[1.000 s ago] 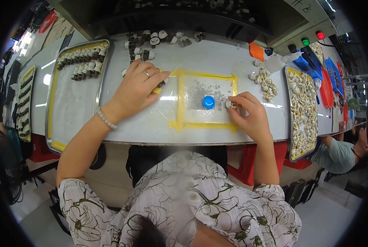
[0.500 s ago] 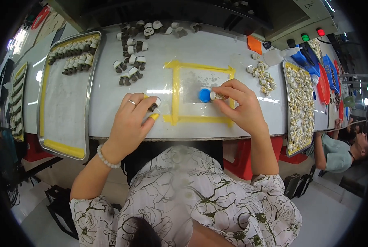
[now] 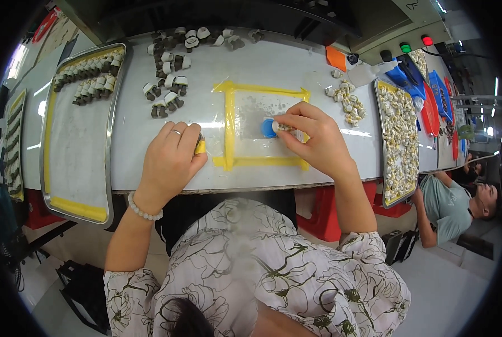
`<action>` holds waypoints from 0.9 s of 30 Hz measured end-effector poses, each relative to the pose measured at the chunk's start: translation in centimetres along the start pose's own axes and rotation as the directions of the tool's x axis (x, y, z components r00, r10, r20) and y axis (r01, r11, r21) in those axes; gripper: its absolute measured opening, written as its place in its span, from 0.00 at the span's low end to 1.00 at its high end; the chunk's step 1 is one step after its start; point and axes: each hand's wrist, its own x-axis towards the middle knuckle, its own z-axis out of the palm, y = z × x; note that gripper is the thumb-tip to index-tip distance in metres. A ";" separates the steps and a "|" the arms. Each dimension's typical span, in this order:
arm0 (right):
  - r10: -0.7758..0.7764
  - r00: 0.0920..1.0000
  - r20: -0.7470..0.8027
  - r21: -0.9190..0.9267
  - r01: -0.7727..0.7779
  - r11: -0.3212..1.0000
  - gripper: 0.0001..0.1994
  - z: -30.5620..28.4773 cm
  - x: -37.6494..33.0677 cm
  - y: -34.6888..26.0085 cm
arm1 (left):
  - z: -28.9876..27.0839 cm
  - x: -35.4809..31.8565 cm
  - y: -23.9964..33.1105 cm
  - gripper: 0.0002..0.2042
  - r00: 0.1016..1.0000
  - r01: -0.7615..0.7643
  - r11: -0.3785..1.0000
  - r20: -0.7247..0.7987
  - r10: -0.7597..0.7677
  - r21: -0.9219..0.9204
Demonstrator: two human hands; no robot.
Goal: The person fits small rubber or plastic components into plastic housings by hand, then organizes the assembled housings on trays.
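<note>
My right hand (image 3: 317, 137) pinches a small white-and-gold piece (image 3: 283, 127) between thumb and forefinger. That piece is at the right edge of a round blue cap or dish (image 3: 268, 128), inside a yellow-tape rectangle (image 3: 229, 126) on the table. To the left of the tape, my left hand (image 3: 169, 160) is closed with its knuckles up, yellow covers on the fingertips. A small dark-and-white piece (image 3: 201, 138) is in its fingers, mostly hidden. Several similar white-and-dark pieces (image 3: 172, 84) lie beyond that hand.
A metal tray (image 3: 77, 146) with rows of dark-and-white pieces stands at left. At right, another tray (image 3: 398, 140) is full of white-and-gold pieces, with a loose heap (image 3: 347, 104) beside it. A machine with lit buttons (image 3: 406, 47) borders the far side. Someone sits at far right.
My left hand has turned over inward, so its dark-and-white piece is now mostly hidden. My right hand still pinches its piece at the blue cap. The whole view has shifted slightly.
</note>
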 end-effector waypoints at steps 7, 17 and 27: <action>-0.082 0.996 0.037 -0.112 0.086 0.990 0.09 0.3 0.6 -0.1 | 0.5 -0.3 0.0 0.15 0.990 0.128 0.970 -0.038 -0.139 -0.207; -0.114 0.993 -0.006 -0.130 0.113 0.985 0.09 -0.1 0.9 -1.0 | 1.7 -0.5 3.2 0.13 0.833 0.360 -0.226 0.421 -0.360 -0.905; -0.061 0.994 -0.088 0.017 0.063 0.998 0.09 0.0 0.6 -1.2 | 3.7 -0.4 4.7 0.12 0.813 0.276 -0.456 0.459 -0.358 -0.846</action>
